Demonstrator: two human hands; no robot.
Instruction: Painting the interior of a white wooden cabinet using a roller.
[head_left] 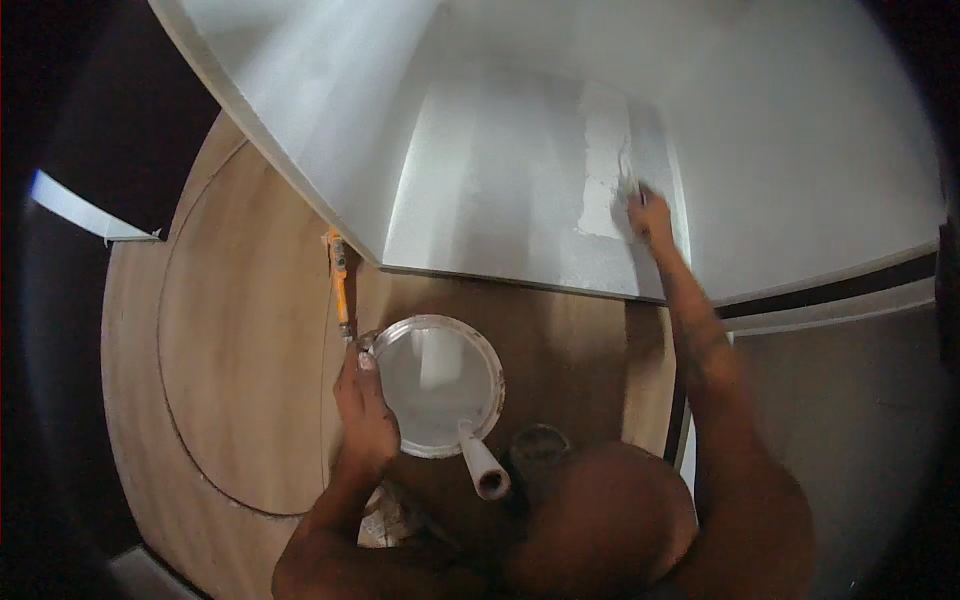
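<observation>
My right hand (pixel 652 218) is closed around a small hand tool (pixel 633 187) with a pale end; blur hides whether it is a brush or a scraper. The tool meets the right edge of a rough white coated patch (pixel 603 165) on a grey-white panel (pixel 510 170). My left hand (pixel 367 400) is closed at the left rim of a round bucket (pixel 497 370), and its fingertips seem to grip that rim. White material shows inside the bucket. A white roller (pixel 484 465) leans at the bucket's near edge.
A yellow-orange knife-like tool (pixel 340 280) lies left of the bucket on the wood-patterned surface (pixel 240 330). A dark round container (pixel 540 442) stands right of the roller. Pale walls (pixel 800 150) enclose the panel. A rounded bare body part blocks the lower middle.
</observation>
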